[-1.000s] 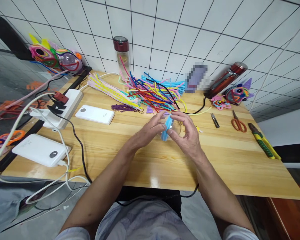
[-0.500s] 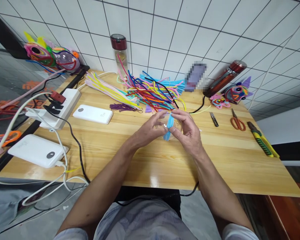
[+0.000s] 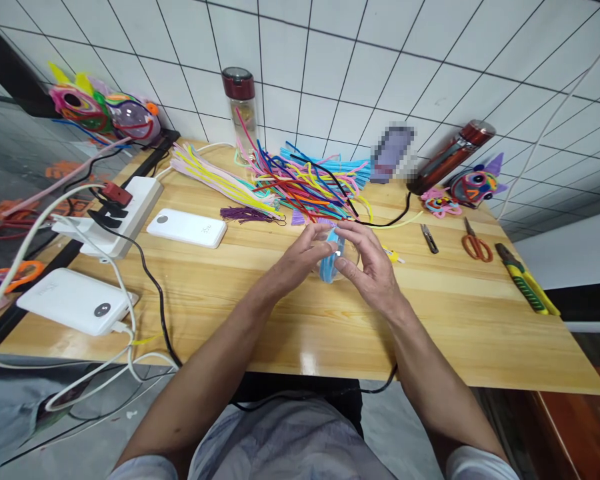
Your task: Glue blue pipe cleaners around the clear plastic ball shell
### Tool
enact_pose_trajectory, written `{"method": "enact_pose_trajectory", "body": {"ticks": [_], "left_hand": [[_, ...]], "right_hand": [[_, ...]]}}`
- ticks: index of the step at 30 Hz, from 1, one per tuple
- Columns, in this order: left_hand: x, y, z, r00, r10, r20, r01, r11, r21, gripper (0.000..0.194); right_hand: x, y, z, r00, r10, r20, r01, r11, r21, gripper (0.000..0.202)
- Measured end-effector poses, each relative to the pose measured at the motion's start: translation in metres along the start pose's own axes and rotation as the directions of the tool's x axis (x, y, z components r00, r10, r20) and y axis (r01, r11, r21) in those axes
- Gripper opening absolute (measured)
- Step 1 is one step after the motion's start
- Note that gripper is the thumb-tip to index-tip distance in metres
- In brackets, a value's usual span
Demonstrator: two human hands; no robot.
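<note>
Between my two hands is a clear, rounded plastic ball (image 3: pixel 349 256) with a light-blue fuzzy band (image 3: pixel 327 268) across it, which looks like pipe cleaners. My left hand (image 3: pixel 304 256) is curled on the ball's left side, its thumb lying on the band. From the right, my right hand (image 3: pixel 371 265) curves round the ball, with the fingers at the top and the thumb near the band's right edge. The ball's far side is hidden behind my fingers. Just beyond my right hand lies a small yellow-and-white item (image 3: pixel 393 255).
A pile of coloured pipe cleaners (image 3: pixel 310 183) lies behind my hands, beside a purple tassel (image 3: pixel 250 214). Power banks (image 3: pixel 187 228) and a cabled power strip (image 3: pixel 130 217) are left. Small snips (image 3: pixel 429 239), scissors (image 3: pixel 475 241) and pliers (image 3: pixel 523 280) lie right. Bottles stand by the wall.
The ball has turned a little, and its blue band now sits further left. My left thumb has moved up onto the band. The small yellow-and-white item has come into view beside my right hand.
</note>
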State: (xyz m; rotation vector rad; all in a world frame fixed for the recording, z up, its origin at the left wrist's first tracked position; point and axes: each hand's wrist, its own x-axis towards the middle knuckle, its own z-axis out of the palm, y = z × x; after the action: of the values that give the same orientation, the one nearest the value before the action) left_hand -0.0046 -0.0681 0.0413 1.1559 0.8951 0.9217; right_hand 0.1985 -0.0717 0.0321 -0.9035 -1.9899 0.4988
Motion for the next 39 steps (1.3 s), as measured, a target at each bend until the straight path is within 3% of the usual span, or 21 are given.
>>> {"method": "enact_pose_trajectory", "body": {"ticks": [8, 15, 21, 28, 35, 39], "left_hand": [[0.006, -0.005, -0.002, 0.999, 0.021, -0.05, -0.022, 1.0, -0.014, 0.054], [0.009, -0.014, -0.001, 0.997, 0.028, -0.067, -0.028, 1.0, -0.004, 0.06], [0.008, -0.016, -0.008, 1.0, 0.007, 0.021, -0.006, 0.999, -0.041, 0.07], [0.001, -0.003, -0.006, 0.999, 0.039, 0.034, -0.039, 0.999, 0.008, 0.074], [0.004, -0.007, -0.008, 0.997, 0.058, 0.044, -0.058, 0.998, 0.019, 0.071], [0.002, -0.005, -0.008, 0.998, 0.038, 0.059, -0.038, 0.999, 0.015, 0.079]], "right_hand": [[0.0, -0.003, 0.001, 0.995, -0.096, -0.016, 0.093, 0.986, -0.141, 0.053], [0.0, 0.0, 0.001, 0.999, -0.045, 0.024, 0.048, 0.984, -0.172, 0.053], [0.001, 0.001, -0.004, 1.0, -0.016, 0.004, 0.017, 0.986, -0.164, 0.05], [0.001, 0.003, -0.003, 0.997, -0.054, -0.047, 0.047, 0.991, -0.124, 0.047], [0.001, 0.003, -0.006, 0.999, -0.018, -0.028, 0.013, 0.989, -0.145, 0.047], [0.002, 0.003, -0.006, 0.999, -0.027, -0.03, 0.023, 0.991, -0.135, 0.047]]}}
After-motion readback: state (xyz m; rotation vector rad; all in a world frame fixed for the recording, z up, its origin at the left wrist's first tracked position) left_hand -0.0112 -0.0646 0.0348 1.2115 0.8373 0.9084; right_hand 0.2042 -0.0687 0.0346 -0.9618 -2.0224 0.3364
